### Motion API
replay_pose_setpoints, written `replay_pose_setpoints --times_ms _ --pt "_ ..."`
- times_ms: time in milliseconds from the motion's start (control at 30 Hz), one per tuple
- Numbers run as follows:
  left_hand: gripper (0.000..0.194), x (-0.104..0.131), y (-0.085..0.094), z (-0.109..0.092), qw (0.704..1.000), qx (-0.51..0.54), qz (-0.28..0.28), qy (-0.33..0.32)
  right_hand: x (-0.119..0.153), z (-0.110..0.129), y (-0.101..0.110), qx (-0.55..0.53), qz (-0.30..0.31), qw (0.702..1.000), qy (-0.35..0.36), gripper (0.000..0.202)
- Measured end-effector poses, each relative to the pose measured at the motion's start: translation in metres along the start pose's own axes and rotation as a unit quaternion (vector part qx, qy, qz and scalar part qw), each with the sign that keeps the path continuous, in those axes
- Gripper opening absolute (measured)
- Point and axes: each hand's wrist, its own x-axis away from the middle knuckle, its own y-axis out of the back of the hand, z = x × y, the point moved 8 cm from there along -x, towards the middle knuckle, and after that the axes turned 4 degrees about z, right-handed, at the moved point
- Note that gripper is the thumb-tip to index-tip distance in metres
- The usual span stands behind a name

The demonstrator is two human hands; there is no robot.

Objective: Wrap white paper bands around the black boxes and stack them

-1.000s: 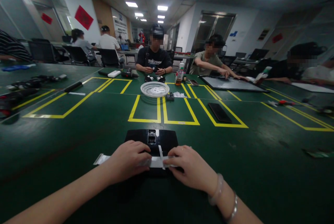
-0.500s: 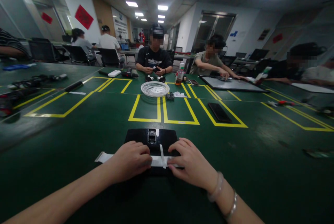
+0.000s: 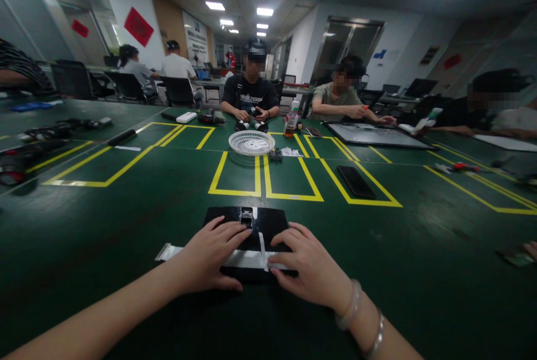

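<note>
Black, glossy and thin, the panel [image 3: 272, 218] lies left-to-right on the green table [image 3: 168, 321]. Splayed and open, the left hand [image 3: 207, 256] rests over it; the right hand [image 3: 308, 259], part-curled with fingertips parted, touches the pale, flat strip [image 3: 247, 260] running lengthwise across. Beyond sits a round, slotted white basket [image 3: 248, 141].
</note>
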Motion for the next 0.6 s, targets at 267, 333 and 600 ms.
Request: replay_pose_setpoints --times_ms 267,333,600 --pt "0.087 -0.004 0.008 0.004 0.999 0.040 -0.011 0.025 0.005 -0.004 0.013 0.024 -0.068 0.997 0.009 0.019" --pt "0.078 -0.001 0.016 0.015 0.997 0.047 -0.028 0.052 0.005 -0.004 0.015 0.028 -0.080 0.996 0.012 0.019" --pt "0.065 0.029 0.050 0.112 0.971 -0.030 -0.101 0.215 0.004 -0.005 0.009 0.021 -0.060 0.998 0.014 0.020"
